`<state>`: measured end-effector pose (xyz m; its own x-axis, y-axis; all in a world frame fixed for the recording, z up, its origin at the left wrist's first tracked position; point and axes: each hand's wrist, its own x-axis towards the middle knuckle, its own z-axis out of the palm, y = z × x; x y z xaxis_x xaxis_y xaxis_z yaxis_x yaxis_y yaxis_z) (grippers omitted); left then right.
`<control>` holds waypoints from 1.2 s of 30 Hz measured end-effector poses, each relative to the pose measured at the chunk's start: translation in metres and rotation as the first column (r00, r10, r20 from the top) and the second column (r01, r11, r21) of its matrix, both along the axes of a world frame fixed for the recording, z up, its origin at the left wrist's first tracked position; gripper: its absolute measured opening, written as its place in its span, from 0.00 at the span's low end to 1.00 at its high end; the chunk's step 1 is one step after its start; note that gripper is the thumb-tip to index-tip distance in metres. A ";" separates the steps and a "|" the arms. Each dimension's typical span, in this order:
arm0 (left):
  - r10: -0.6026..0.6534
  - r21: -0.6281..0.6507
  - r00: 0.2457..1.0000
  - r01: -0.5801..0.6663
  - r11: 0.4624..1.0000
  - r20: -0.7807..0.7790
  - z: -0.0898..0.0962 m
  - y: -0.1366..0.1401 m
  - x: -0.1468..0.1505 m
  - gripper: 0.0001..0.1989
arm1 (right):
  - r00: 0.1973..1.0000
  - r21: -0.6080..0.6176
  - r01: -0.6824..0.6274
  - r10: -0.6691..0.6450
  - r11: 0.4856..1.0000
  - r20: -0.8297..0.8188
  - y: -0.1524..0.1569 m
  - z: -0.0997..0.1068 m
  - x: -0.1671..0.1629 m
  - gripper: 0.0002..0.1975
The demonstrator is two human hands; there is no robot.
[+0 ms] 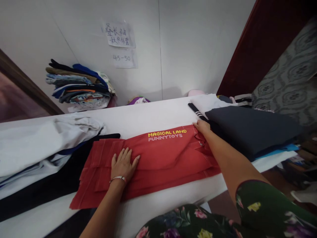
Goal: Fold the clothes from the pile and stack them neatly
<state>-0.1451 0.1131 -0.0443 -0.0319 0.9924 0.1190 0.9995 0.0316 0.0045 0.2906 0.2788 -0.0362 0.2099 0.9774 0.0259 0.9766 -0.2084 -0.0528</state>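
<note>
A pair of red pants (158, 162) lies across the white table, with the leg hems to the left and the waist, with a metal button, to the right. Yellow and white lettering runs along the upper edge. My left hand (122, 165) rests flat on the legs, fingers spread, a bracelet at the wrist. At the upper right corner of the waist, my right hand (202, 127) has its fingers closed on the fabric; the fingertips are partly hidden. Just beyond it lies a black garment with white stripes (196, 110).
White and black clothes (44, 145) are heaped at the left. Folded dark grey clothing (250, 129) is stacked at the right. Against the wall at the back left stands a tall pile of folded clothes (81, 86). Handwritten paper signs (121, 34) hang on the wall.
</note>
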 end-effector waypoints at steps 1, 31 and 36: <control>0.000 -0.004 1.000 0.000 1.000 0.003 0.000 0.000 0.000 0.29 | 1.000 0.022 -0.010 0.010 1.000 0.002 -0.003 0.002 -0.003 0.25; -0.033 -0.003 0.999 0.033 0.999 0.019 0.000 0.004 0.000 0.31 | 0.830 0.052 -0.514 0.512 0.856 -0.222 -0.125 -0.010 -0.108 0.30; -0.048 0.016 0.999 0.048 0.999 0.024 -0.001 0.004 -0.002 0.30 | 0.826 0.101 -0.514 0.524 0.852 -0.208 -0.127 -0.011 -0.106 0.28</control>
